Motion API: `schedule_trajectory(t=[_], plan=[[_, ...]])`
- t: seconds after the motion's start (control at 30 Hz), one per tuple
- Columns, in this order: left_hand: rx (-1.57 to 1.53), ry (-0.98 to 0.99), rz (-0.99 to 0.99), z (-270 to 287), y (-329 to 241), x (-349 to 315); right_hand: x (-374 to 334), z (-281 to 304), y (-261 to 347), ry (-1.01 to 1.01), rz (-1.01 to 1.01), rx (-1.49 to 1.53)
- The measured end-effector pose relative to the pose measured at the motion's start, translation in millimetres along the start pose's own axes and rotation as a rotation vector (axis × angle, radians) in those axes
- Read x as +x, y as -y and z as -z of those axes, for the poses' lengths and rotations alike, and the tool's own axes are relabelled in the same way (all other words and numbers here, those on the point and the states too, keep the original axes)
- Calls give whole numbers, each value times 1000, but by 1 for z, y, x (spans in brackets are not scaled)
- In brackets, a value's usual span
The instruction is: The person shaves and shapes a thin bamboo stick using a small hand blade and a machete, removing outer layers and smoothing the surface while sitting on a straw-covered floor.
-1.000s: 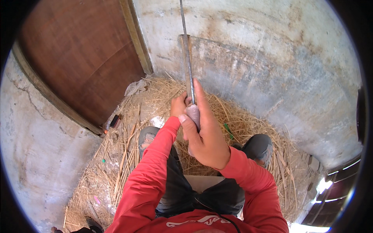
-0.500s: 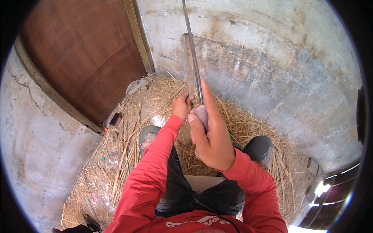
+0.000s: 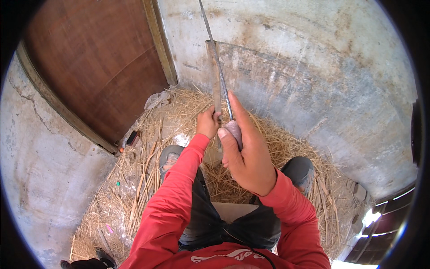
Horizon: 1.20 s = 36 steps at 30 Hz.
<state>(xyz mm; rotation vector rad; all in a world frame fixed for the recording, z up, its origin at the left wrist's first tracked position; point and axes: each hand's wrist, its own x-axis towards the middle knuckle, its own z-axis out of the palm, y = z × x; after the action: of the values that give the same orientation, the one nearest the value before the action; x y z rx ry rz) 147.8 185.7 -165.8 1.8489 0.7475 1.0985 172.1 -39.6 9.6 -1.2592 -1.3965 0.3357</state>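
My right hand (image 3: 253, 166) is closed round the pinkish-grey handle of a long knife (image 3: 234, 131). Its thin dark blade points up and away from me, leaning left, and shows almost edge-on. Just left of it, my left hand (image 3: 208, 123) grips the lower part of a flat, brownish bamboo strip (image 3: 216, 89), fingers wrapped round it. The strip stands nearly upright in the view. In the picture the blade crosses in front of the strip's upper end; whether they touch, I cannot tell.
Straw and split sticks (image 3: 148, 166) cover the floor around my shoes (image 3: 298, 172). Beyond my hands rises a stained plaster wall (image 3: 304, 80). At the left is a brown door (image 3: 98, 62) in a wooden frame, with a small dark object (image 3: 133, 138) near its foot.
The knife's blade has tilted further left, and my right hand has shifted slightly right and down. The top of the bamboo strip has moved a little left, with my left hand.
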Motion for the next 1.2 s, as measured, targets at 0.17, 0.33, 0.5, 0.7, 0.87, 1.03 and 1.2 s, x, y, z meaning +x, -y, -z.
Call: schedule_trajectory(t=[0.17,0.33,0.5,0.7,0.87,1.03,1.2], plan=[[280,-41,-169,9,-27,-4,2,22,18,-71,-26,-90],[310,-4,-107,5,-39,5,-6,33,27,-100,-29,-154],[346,21,-104,-14,-13,-2,-3,40,1,-116,50,-330],[353,-5,-145,6,-58,-5,-4,61,48,-129,-11,-323],[309,90,-132,3,-16,-1,-10,58,9,-124,24,-355],[361,195,-75,-10,10,-7,-1,67,3,-151,40,-251],[349,118,-97,16,-68,-4,-4,80,70,-224,-55,-167]])
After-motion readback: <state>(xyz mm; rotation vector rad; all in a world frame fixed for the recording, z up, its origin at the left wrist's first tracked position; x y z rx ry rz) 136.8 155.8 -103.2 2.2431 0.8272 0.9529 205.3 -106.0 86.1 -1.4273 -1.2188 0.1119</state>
